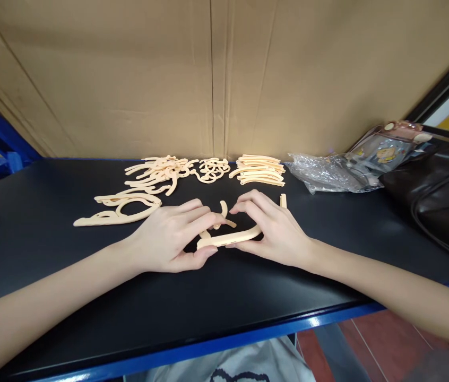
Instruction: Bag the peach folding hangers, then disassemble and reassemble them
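Note:
A long, curved, cream plastic hanger arm (232, 239) is held level just above the dark tabletop. My left hand (172, 233) pinches its left end, thumb below and fingers on top. The other end rests in the curled fingers of my right hand (276, 228), the thumb on the near side. Behind the arm, a small curved cream piece (223, 208) sticks up near my left fingertips, partly hidden by them. Another cream strip (283, 200) shows behind my right hand. Left of my left hand lie cream folding hanger pieces (117, 216) joined together.
Along the back are a heap of loose curved pieces (163, 171), small hooks (212, 170) and a stack of long arms (260, 171). Crumpled clear plastic bags (328, 174) and a dark leather bag (439, 196) occupy the right. A cardboard wall (148, 79) closes the back.

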Tool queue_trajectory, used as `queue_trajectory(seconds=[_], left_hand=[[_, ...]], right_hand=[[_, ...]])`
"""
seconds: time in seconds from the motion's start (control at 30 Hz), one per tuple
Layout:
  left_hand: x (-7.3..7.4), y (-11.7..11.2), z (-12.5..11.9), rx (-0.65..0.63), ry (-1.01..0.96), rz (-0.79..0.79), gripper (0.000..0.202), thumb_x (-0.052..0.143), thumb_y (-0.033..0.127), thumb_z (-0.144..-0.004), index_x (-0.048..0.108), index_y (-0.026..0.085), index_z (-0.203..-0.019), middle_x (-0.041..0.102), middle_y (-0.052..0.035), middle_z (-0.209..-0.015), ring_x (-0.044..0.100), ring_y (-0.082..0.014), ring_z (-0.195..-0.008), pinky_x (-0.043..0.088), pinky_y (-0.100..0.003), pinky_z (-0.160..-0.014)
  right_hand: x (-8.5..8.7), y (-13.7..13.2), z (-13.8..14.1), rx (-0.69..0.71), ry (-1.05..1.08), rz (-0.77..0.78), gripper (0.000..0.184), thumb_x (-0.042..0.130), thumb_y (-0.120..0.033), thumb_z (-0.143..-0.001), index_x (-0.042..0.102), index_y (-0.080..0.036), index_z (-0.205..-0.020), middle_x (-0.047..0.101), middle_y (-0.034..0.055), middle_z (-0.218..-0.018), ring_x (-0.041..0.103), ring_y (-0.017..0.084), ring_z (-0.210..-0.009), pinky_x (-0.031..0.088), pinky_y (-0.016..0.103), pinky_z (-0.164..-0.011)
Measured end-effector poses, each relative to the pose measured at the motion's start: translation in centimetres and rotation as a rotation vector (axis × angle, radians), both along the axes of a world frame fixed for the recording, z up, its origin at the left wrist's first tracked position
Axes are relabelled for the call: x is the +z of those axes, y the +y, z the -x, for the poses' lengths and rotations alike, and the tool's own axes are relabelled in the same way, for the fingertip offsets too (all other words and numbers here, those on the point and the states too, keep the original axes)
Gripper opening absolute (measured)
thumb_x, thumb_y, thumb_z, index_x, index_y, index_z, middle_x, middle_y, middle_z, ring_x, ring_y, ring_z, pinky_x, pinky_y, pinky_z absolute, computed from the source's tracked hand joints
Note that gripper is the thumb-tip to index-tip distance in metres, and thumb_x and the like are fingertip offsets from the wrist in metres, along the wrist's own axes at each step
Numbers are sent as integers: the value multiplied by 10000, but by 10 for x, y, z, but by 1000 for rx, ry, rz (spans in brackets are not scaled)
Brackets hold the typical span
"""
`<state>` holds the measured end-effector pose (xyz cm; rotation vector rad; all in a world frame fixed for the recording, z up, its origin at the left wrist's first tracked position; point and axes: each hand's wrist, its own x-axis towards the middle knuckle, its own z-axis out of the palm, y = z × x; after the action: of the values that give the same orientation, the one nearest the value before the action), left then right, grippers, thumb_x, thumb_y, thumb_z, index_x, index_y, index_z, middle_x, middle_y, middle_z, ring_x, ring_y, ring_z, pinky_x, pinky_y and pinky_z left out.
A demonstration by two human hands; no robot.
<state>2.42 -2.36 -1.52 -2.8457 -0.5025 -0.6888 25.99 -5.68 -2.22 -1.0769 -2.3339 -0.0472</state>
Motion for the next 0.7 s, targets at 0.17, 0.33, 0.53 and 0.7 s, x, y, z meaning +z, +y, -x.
queue_trajectory(seconds=[0.17,0.33,0.53,0.7], left_hand=[[-4,0,2,-47,-40,51,368,378,328,-926,438,160,-1248,644,-86,-1041,580,-185,-819,457,-257,-607],[-3,-4,0,-24,-131,253,362,377,351,-931,467,182,-1238,636,-53,-933,584,-155,-700,444,-244,-589],[-1,-8,-6,164,-329,632,270,350,346,-975,526,210,-1127,651,16,-775,522,-101,-543,396,-214,-526],[2,-6,-9,321,-455,753,243,405,383,-961,561,209,-1027,586,42,-632,471,-94,-492,356,-204,-479]], right_hand=[[0,1,0,53,-42,-22,425,614,-511,-846,553,-192,-1120,601,85,-1139,586,211,-997,514,333,-772],[2,2,1,121,-21,-17,478,630,-581,-805,569,-170,-1041,621,81,-1053,579,201,-923,486,331,-801],[3,4,-1,249,66,61,201,502,-362,-959,519,-181,-873,633,63,-944,555,168,-862,432,304,-800],[0,5,-1,264,51,76,247,583,-416,-907,535,-176,-881,640,33,-856,550,155,-783,401,290,-754]])
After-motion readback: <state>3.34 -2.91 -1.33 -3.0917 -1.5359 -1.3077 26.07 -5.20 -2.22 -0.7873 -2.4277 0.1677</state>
